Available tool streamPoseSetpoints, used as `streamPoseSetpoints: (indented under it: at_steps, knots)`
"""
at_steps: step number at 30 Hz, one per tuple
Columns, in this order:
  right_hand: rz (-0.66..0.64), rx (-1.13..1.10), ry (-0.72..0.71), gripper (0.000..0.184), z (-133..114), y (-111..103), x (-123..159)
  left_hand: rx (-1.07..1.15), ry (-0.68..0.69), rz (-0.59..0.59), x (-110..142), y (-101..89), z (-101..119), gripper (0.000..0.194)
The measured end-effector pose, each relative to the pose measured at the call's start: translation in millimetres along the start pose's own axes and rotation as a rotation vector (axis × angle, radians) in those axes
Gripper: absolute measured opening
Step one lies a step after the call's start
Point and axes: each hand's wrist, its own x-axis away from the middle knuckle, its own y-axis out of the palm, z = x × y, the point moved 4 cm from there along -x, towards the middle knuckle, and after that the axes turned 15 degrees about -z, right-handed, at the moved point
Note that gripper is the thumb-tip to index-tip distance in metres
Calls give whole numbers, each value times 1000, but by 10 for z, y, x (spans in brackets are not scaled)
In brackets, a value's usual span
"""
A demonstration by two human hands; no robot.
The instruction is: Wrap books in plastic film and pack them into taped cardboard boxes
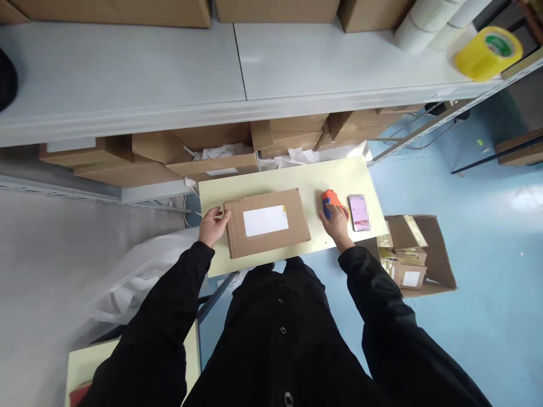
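A flat brown cardboard box (271,246) with a white label (266,220) lies on the pale yellow table (212,257). At its left edge is my left hand (213,226), the thumb over the top and the fingers curled at the side. My right hand (336,223) is closed around an orange and blue tape dispenser (332,198), which rests on the table to the right of the box. The palm side of that grip is hidden. Just right of it a phone (359,212) lies with its screen lit.
Above the table runs a grey shelf (169,68) with a yellow tape roll (487,53) and white rolls (426,25). Cartons (212,164) stand behind the table. On the floor at right, an open carton (441,254) holds several packed boxes. A white plastic bag (148,271) is at left.
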Motion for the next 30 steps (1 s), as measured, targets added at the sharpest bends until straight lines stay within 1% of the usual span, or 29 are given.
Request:
streamPoseSetpoints:
  at_steps: [2, 5, 7, 9, 11, 14, 16, 18, 20, 22, 24, 26, 28, 30]
  knots:
    - [6, 159, 52, 40, 218, -53, 24, -70, 18, 51, 40, -36, 76, 53]
    - [-123, 278, 157, 39, 444, -6, -20, -181, 106, 103, 127, -32, 318, 51]
    - [-206, 319, 213, 40, 513, 72, -69, -270, 212, 116, 192, 17, 580, 46]
    - [-250, 333, 236, 41, 540, 156, -117, -358, 328, 114, 254, 103, 889, 40]
    - [-265, 316, 232, 40, 558, 229, -155, -438, 418, 98, 300, 213, 1197, 37]
    - [-257, 258, 198, 31, 607, 267, -175, -522, 488, 39, 311, 404, 1595, 36]
    - [-236, 171, 144, 26, 651, 221, -154, -556, 509, -51, 270, 546, 1817, 37]
    - [-221, 4, 67, 24, 703, 124, -101, -576, 514, -180, 185, 706, 2015, 39]
    - [-235, -257, -11, 26, 767, 13, -19, -565, 487, -326, 56, 888, 2192, 43]
    - [-281, -578, -75, 30, 837, -73, 77, -501, 414, -476, -101, 1101, 2346, 49]
    - [-314, -873, -119, 35, 906, -119, 164, -396, 296, -639, -247, 1350, 2470, 55]
    - [-315, -1074, -135, 40, 977, -122, 229, -280, 136, -846, -334, 1630, 2559, 59]
    - [-304, -1190, -123, 46, 1042, -86, 273, -164, -59, -1042, -342, 1889, 2616, 64]
    - [-313, -1267, -104, 49, 1084, -26, 307, -86, -200, -1170, -299, 2086, 2667, 65]
